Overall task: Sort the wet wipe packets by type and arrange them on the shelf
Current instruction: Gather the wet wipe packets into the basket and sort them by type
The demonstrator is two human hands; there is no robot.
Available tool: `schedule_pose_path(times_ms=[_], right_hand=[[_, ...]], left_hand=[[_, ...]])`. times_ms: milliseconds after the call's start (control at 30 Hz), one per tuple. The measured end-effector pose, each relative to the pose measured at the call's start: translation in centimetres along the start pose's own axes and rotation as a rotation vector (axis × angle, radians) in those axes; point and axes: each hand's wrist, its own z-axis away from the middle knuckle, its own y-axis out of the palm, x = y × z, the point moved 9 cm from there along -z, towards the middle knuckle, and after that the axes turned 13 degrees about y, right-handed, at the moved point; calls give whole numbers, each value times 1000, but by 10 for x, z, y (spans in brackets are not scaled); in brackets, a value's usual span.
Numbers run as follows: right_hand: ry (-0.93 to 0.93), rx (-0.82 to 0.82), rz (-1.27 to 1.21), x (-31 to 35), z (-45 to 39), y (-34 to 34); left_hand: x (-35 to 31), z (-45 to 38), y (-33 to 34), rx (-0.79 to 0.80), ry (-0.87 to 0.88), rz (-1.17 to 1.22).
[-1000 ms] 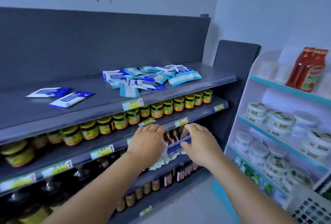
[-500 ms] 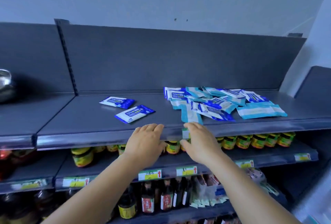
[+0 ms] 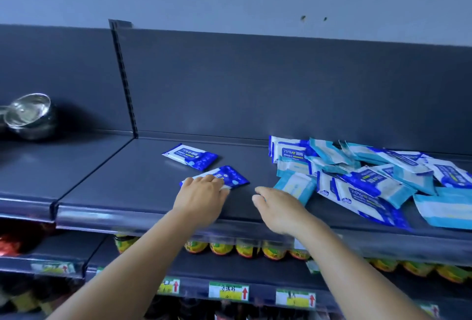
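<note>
Two dark blue and white wipe packets lie apart on the grey top shelf (image 3: 143,186). The far packet (image 3: 191,156) lies flat near the back. My left hand (image 3: 201,198) rests with straight fingers on the near packet (image 3: 229,175), covering its left end. My right hand (image 3: 277,207) hovers open just over the shelf, its fingertips beside a light blue packet (image 3: 296,186). That packet is the front left edge of a mixed pile of several dark blue and light blue packets (image 3: 370,179) spread over the shelf's right part.
A steel pot (image 3: 30,115) stands on the neighbouring shelf section at far left. An upright slotted post (image 3: 125,79) divides the back panels. Below, a row of yellow-labelled jars (image 3: 245,248) fills the second shelf, with price tags (image 3: 228,291) along the rail under it.
Both hands rose from the lower shelves to the top shelf. My left hand now lies on the near dark blue packet; my right hand reached toward the pile's front edge.
</note>
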Motion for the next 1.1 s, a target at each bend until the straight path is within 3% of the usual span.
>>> schedule_pose_path(times_ms=[67,133,233,367,433,533,600,667,800,900,1000,1100], right_hand=[[-25,-55,-96,7,-8,-8],[50,-186,-10,2,-19,-20],[215,-126,174,-14,-31,-13],[-59,-38,-6,12,-33,0],[-81,-25,-144,19,-35,-6],[178,-103,-72,1,-44,-14],[333,-66,-11,-8,-48,-12],[387,-51,-69,-5,-50,-12],[450,-37,-282,-2,-53,-11],[467,-174,-358,-9,-59,-28],[536,-308,-250,-27,-62,-51],[589,-185,-86,-40,-63,-47]], left_hand=[[7,-6,-6,-43,-18,27],[16,-10,-6,-37,-53,75],[26,-17,7,69,-68,75],[35,-28,12,108,-75,82],[40,-33,10,115,-74,131],[49,-42,-1,67,-13,140],[63,-47,-13,-20,3,150],[82,-53,-17,-53,-17,194],[115,-65,1,88,-41,167],[119,-70,13,139,-24,300],[96,-76,7,93,81,261],[68,-86,4,68,196,230]])
